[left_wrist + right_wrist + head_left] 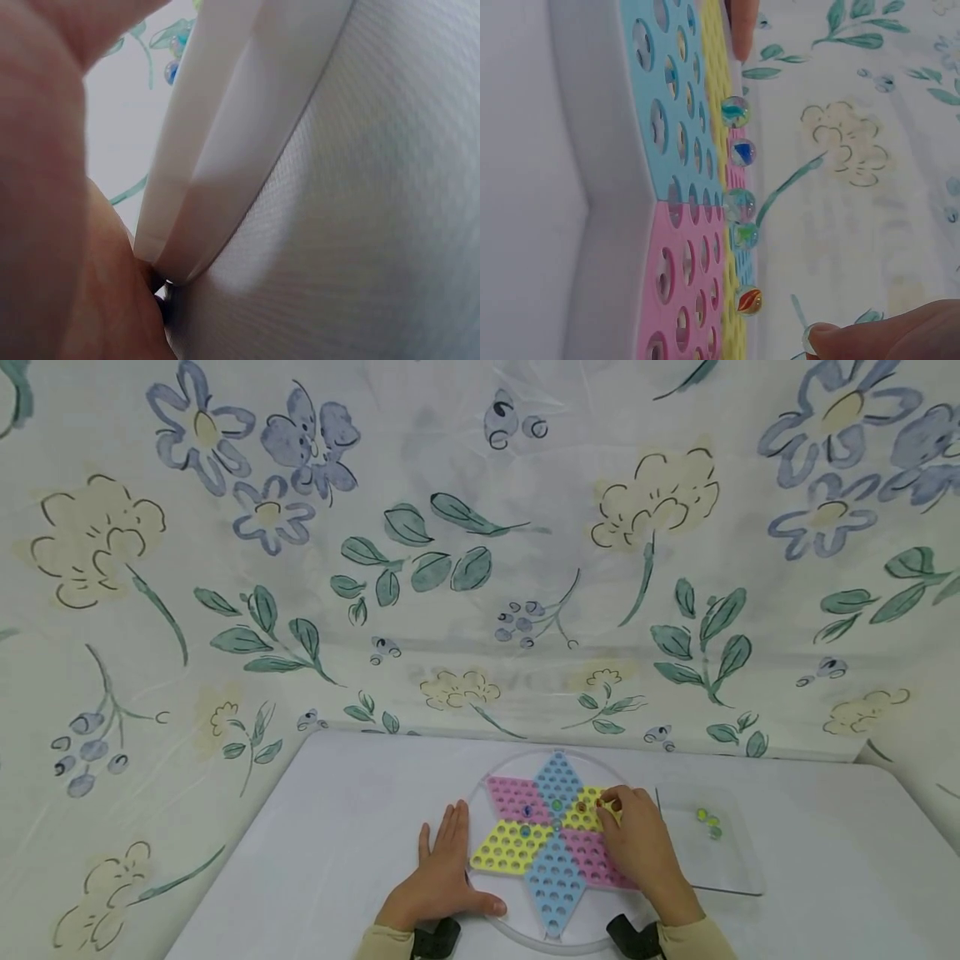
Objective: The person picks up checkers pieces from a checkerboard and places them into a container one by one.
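Observation:
A round clear board with a star of pink, blue and yellow pitted sectors lies on the white table. Several glass marbles sit in holes near its centre. My left hand lies flat on the table, its thumb against the board's rim. My right hand hovers over the right yellow sector, fingertips bent down. In the right wrist view a red marble sits in its hole just clear of my fingertip, which holds nothing I can see.
A clear tray stands right of the board with a few green and yellow marbles inside. A floral cloth hangs behind the table and at both sides. The table's left and far-right parts are bare.

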Demonstrator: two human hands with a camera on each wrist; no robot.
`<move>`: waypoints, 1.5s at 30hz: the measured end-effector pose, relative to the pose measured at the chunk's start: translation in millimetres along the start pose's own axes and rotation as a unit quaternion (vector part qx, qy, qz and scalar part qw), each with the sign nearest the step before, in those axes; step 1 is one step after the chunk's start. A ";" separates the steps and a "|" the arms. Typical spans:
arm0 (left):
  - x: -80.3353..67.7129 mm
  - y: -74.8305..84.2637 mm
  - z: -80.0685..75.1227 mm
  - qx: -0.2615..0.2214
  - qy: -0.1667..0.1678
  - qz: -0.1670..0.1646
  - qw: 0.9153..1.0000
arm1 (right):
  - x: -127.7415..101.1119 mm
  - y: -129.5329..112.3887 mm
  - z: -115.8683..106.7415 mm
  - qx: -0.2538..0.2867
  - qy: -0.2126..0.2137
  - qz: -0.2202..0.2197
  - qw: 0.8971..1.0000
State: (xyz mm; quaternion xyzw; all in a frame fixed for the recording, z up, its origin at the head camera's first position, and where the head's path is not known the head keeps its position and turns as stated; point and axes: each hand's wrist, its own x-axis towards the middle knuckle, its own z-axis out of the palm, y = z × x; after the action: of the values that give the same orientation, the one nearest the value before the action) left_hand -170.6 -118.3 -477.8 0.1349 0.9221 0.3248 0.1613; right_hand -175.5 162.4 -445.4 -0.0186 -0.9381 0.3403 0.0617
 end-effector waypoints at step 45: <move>-0.2 1.4 -0.1 -0.004 0.001 0.002 1.000 | -8.8 10.8 -28.3 0.010 0.035 0.019 0.999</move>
State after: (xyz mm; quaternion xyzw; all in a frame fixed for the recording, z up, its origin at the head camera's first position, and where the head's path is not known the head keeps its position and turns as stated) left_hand -170.2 -117.3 -476.8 0.1352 0.9206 0.3294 0.1601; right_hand -163.3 188.0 -431.7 -0.0476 -0.9312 0.3503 0.0885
